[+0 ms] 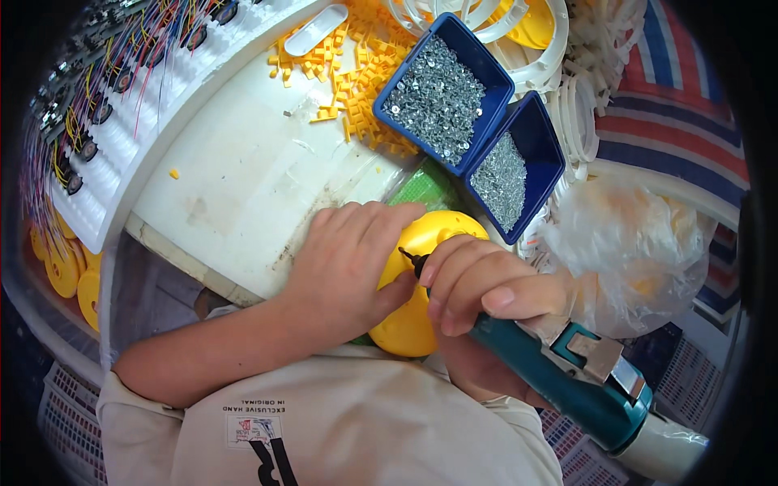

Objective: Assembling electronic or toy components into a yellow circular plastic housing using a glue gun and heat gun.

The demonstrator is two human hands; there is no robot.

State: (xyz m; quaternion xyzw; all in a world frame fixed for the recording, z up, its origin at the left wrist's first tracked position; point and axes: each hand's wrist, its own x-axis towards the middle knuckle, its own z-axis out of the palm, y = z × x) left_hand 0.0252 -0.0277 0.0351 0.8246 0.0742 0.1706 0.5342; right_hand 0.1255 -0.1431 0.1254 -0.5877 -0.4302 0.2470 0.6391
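A round yellow plastic part [403, 321] sits at the table's near edge, close to my body. My left hand [344, 263] grips its left side, with the thumb bent over the top. My right hand [494, 296] is wrapped round a teal electric screwdriver [535, 368], its fingers near the front end. The screwdriver's dark bit points left over the yellow part, its tip near my left fingers. Whether the bit touches the part I cannot tell. Just beyond lies a piece of green mesh [423, 190], partly hidden by my hands.
Two blue bins of small screws [442, 101] [504, 182] stand beyond my right hand. Small yellow clips [356, 73] are heaped at the back, beside a white oval piece [316, 30]. At far left, a white foam tray [121, 121] holds wired parts. A plastic bag [628, 251] lies at right.
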